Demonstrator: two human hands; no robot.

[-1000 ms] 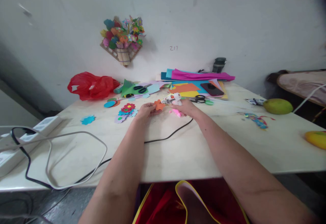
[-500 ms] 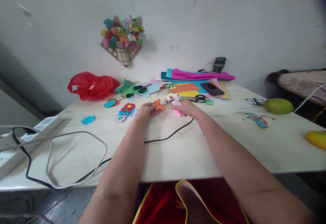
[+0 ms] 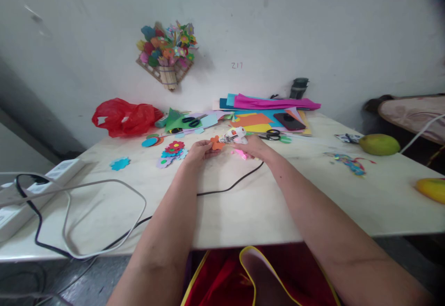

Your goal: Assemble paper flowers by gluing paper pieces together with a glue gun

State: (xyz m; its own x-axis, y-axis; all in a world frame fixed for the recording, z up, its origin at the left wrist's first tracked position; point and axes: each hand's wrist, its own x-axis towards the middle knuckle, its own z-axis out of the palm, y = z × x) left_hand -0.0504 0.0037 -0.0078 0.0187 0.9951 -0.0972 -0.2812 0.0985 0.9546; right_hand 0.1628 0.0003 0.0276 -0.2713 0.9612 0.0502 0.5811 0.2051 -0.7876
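Observation:
Pinched in the fingers of my left hand is an orange paper flower. My right hand is closed around a white hot glue gun, whose metal nozzle points left at the flower. Pink shows at the gun's handle, below my fingers, and a black cord trails over the table beneath. Part of the gun's grip is hidden by my right hand. Left of my left hand lies a pile of paper flowers in red, blue and lilac, with a single blue flower farther out.
Scissors lie behind my right hand, and another pair rests on paper scraps. Coloured sheets and a phone are at the back. A red bag and power strip stand left, a mango right.
The glue gun has tilted slightly in my right hand, its tip staying close to the orange flower. Otherwise my hands and the things on the table keep their places.

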